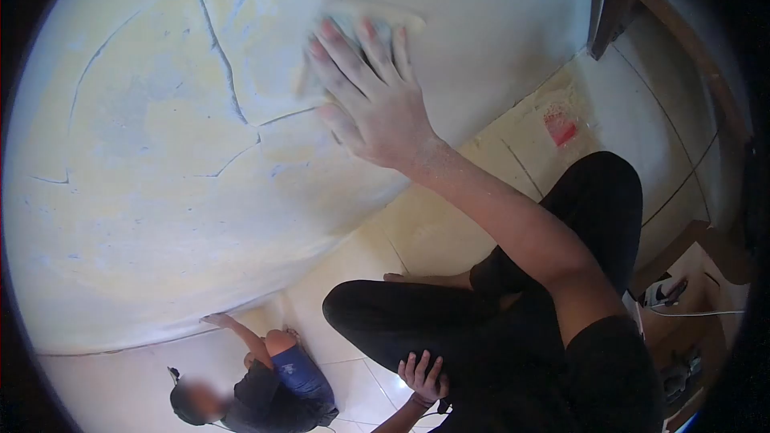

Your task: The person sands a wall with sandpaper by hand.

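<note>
Head view: a pale sheet (407, 19) lies flat against the wall (497, 40), well in from its lower edge, where it meets the floor. Blurred and mostly covered, it shows one corner beyond the fingertips and a strip beside the index finger; its long axis cannot be told. Seen from the wrist, the sheet lies straight ahead along the fingers, up the wall. The right hand (370, 100) is the one on it, its grip holding the sheet to the wall under spread, nearly straight fingers rather than clenched; how the thumb bears on it is unclear. One dark crack (290, 116) runs up to the thumb side of this hand, and a longer crack (212, 36) stands farther off toward the frame's left.

The left hand (423, 377) is well apart from the sheet, resting loosely on the black-clad leg (385, 313), with nothing seen in its grip.

On the floor (473, 208), near the wall's lower edge, lies a red patch (560, 127) amid pale dust. Farther along that edge, another person (269, 397) reaches a hand (215, 320) to the wall's foot.

Behind the knees, an open box-like container (678, 255) holds a white cable (698, 313) and dark items, too dim to name.
</note>
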The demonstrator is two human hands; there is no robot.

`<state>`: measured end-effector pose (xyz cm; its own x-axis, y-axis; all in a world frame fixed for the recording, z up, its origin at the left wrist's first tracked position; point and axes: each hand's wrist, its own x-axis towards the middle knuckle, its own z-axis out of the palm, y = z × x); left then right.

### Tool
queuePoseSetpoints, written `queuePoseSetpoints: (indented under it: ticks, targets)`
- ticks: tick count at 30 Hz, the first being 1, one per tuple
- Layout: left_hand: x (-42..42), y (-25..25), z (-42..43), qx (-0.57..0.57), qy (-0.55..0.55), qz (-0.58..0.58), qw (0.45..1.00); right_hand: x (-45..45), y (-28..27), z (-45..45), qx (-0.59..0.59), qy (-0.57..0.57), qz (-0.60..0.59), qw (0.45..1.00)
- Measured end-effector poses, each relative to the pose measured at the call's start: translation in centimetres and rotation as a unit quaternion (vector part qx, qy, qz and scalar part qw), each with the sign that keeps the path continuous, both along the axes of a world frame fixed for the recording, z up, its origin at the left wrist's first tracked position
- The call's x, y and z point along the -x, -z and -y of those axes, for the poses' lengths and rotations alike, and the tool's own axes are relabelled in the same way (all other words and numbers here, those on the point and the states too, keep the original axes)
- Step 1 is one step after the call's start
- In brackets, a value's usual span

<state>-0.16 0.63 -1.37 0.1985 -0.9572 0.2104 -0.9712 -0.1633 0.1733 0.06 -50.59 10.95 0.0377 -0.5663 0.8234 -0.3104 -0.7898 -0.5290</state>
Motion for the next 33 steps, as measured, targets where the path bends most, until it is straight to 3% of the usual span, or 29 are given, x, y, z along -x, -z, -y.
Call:
queuePoseSetpoints:
  ticks: [4, 8, 10, 12, 14, 20, 23, 28, 33]
  targets:
    - [-0.3, -0.3, 0.3, -0.013, 0.008, 0.006, 1.0, -2.0, 12.4, 0.7, 0.026, 0.064, -0.06, 0.996]
    - [-0.3, -0.4, 0.0, -0.015, 0.014, 0.015, 1.0, -2.0, 8.9, -0.4, -0.051, 0.066, 0.006, 0.996]
    - [0.0, -0.3, 0.1, -0.017, 0.011, 0.013, 1.0, -2.2, 3.2, -1.2, -0.101, 0.065, 0.061, 0.991]
    - [0.3, -0.4, 0.3, -0.004, 0.001, 0.008, 1.0, -1.1, -0.4, -1.4, -0.073, 0.019, 0.081, 0.994]
    - [0.2, -0.5, 0.6, -0.003, -0.002, 0.008, 1.0, -0.8, -0.5, -1.1, -0.048, 0.001, 0.054, 0.997]
    - [0.0, -0.8, 0.8, -0.011, 0.009, 0.011, 1.0, -3.3, 16.0, -2.5, 0.018, 0.015, -0.086, 0.996]
    - [0.0, -0.4, -0.1, -0.029, 0.003, 0.0, 1.0, -3.6, 10.5, -3.0, -0.08, 0.035, -0.043, 0.995]
    - [0.2, -0.2, 0.2, 0.007, -0.008, 0.003, 1.0, -0.6, -0.9, -0.7, -0.018, 0.033, 0.033, 0.999]
    - [0.1, -0.4, 0.5, -0.01, 0.0, 0.005, 1.0, -2.4, 12.2, -0.2, -0.006, 0.051, -0.057, 0.997]
